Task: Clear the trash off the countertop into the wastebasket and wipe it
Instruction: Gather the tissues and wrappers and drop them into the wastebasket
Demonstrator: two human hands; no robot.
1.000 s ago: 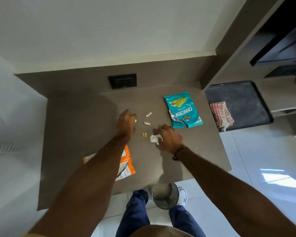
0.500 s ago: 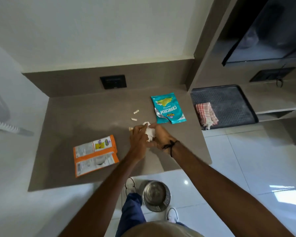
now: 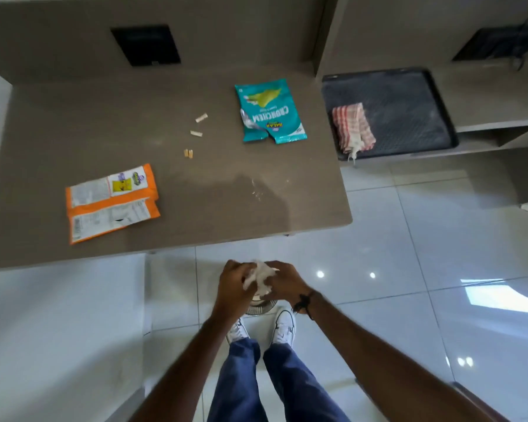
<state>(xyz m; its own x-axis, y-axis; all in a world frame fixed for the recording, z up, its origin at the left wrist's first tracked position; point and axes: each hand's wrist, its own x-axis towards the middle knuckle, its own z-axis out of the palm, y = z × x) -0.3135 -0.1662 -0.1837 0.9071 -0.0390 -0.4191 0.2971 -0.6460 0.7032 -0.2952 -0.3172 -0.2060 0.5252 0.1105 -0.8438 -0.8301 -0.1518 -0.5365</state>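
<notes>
My left hand and my right hand are pressed together around a crumpled white tissue, held low over the floor in front of the countertop. Right below them the metal wastebasket is almost wholly hidden; only a sliver of its rim shows. On the countertop lie a teal snack bag, an orange snack wrapper, three small beige scraps and some white crumbs.
A red-and-white checked cloth lies on a dark tray on the lower shelf to the right. A black socket plate is set in the back wall. My feet in white shoes stand on glossy white tiles.
Both hands gathered the tissue on the countertop, then drew back off its front edge and down over the wastebasket. The view tilted downward.
</notes>
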